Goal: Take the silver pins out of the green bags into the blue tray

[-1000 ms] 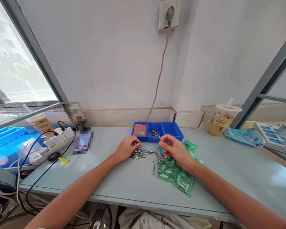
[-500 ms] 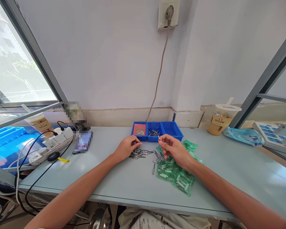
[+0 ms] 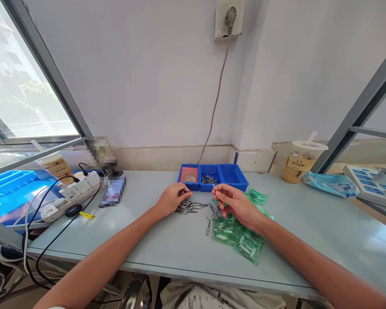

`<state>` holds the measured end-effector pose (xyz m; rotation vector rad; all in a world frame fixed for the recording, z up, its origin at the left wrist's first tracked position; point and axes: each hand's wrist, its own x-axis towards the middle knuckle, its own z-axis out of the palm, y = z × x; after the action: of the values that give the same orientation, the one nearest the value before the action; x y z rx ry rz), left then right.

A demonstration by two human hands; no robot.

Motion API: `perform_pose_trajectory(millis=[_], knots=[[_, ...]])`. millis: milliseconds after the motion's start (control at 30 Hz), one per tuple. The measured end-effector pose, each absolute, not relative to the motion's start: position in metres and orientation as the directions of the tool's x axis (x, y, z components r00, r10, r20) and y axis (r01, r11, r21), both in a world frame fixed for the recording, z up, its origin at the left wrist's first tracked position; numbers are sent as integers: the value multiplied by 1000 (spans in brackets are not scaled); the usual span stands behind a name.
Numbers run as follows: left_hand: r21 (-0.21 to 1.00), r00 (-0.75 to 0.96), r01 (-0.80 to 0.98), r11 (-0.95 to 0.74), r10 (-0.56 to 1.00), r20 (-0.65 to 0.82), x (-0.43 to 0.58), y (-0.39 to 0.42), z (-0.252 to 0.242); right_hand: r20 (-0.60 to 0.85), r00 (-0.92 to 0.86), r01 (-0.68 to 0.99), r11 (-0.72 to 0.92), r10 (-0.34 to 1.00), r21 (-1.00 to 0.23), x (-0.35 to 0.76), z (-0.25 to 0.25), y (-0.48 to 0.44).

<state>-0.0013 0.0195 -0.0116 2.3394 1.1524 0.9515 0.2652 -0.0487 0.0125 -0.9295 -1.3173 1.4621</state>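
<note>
My right hand (image 3: 236,205) pinches a small, slim, pale pin (image 3: 214,186) between thumb and fingertips, just in front of the blue divided tray (image 3: 233,187). Beneath that hand lie green plastic bags (image 3: 249,244) with small parts inside. My left hand (image 3: 173,198) is curled, thumb against fingers, at the edge of a pile of metal pins (image 3: 187,208); what its fingertips hold, if anything, is hidden. More loose metal pins (image 3: 215,210) lie between my hands, one single pin (image 3: 208,228) nearer me. Metal pins (image 3: 209,179) also fill part of the tray's middle compartment.
A pink piece (image 3: 189,171) with pale parts sits in the tray's left compartment. At left are a phone (image 3: 113,192), a power strip (image 3: 75,193) and cables. Rightward stand a drink cup (image 3: 300,161) and a light-blue packet (image 3: 330,184).
The whole view has shifted very slightly. Both hands keep their places, and the pin in my right hand is held at nearly the same spot.
</note>
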Motion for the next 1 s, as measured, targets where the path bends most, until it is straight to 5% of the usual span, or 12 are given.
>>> perform_pose_trajectory(millis=[467,1000], knots=[[573,450,534,-622,783,430,-2,20,-12,206,-187,-22,205,961,-978,262,13,-46],[575,454,541,-614,788,415,-2,19,-11,99,-241,-124,71,965,-990,266,11,-47]])
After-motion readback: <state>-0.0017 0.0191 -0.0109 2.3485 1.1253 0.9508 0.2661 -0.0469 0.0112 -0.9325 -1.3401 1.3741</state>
